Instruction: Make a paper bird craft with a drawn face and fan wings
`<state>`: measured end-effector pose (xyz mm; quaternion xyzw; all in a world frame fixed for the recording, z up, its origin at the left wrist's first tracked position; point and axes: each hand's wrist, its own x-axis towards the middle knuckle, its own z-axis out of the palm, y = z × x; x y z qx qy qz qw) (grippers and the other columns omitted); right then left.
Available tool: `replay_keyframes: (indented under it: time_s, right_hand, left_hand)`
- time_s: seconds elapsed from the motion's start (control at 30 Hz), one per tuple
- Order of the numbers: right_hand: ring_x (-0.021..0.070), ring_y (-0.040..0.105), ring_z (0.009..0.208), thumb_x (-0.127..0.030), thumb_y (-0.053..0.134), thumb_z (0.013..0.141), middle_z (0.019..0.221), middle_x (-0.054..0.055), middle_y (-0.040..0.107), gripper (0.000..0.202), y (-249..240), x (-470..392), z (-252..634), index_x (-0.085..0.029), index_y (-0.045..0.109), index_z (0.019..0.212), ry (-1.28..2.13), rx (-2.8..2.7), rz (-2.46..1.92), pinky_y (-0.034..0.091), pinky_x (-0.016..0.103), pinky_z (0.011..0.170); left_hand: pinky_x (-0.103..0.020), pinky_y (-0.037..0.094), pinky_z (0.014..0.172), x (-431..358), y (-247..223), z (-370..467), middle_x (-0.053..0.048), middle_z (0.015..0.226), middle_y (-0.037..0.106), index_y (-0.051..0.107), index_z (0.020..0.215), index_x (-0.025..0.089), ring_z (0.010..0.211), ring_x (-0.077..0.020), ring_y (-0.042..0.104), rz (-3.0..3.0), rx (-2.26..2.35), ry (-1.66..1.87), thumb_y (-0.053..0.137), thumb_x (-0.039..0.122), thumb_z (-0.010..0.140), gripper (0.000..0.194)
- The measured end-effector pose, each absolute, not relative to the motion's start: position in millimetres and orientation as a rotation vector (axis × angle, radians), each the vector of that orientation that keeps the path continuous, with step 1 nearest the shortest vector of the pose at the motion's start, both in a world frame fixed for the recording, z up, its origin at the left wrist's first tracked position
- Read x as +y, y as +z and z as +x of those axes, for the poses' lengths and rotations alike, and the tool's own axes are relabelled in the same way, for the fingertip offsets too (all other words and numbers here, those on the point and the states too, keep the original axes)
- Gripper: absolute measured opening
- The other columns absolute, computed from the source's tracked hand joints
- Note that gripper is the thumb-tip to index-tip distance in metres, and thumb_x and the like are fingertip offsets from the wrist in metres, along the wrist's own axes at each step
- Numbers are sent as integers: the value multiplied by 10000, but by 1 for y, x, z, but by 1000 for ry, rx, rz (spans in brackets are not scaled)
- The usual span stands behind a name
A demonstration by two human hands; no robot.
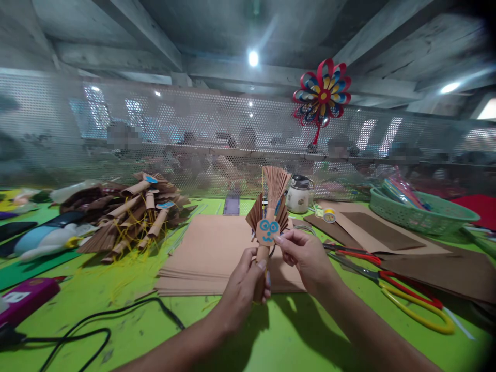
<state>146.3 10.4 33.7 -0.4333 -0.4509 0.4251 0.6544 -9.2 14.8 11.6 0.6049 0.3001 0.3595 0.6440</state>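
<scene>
A brown paper figure point(267, 232) stands upright in the middle, with a fan-shaped pleated top, pleated side pieces and a round face drawn in blue. My left hand point(246, 279) is wrapped round its tube-shaped lower part. The thumb and index finger of my right hand point(302, 253) pinch the right edge of the round face. Behind both hands lies a stack of light brown paper sheets point(213, 248) on the green table point(155, 341).
Several similar paper figures point(143, 212) with yellow strings lie at left, near a purple device point(33, 299) and black cable point(77, 325). Scissors point(411, 294), brown paper point(445, 268) and a green basket point(422, 214) are at right. A jar point(299, 195) stands behind.
</scene>
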Motion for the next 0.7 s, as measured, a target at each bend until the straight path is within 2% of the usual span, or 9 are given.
replay_keyframes:
  time_s: [0.7]
  right_hand:
    - [82, 363, 449, -447, 799, 635, 467, -58, 468, 345, 36, 10, 143, -158, 613, 596, 843, -1052, -1061, 258, 236, 444]
  left_hand:
    - [-245, 439, 577, 14, 10, -11, 22, 735, 547, 425, 993, 213, 611, -127, 536, 1392, 675, 823, 427, 497, 930, 290]
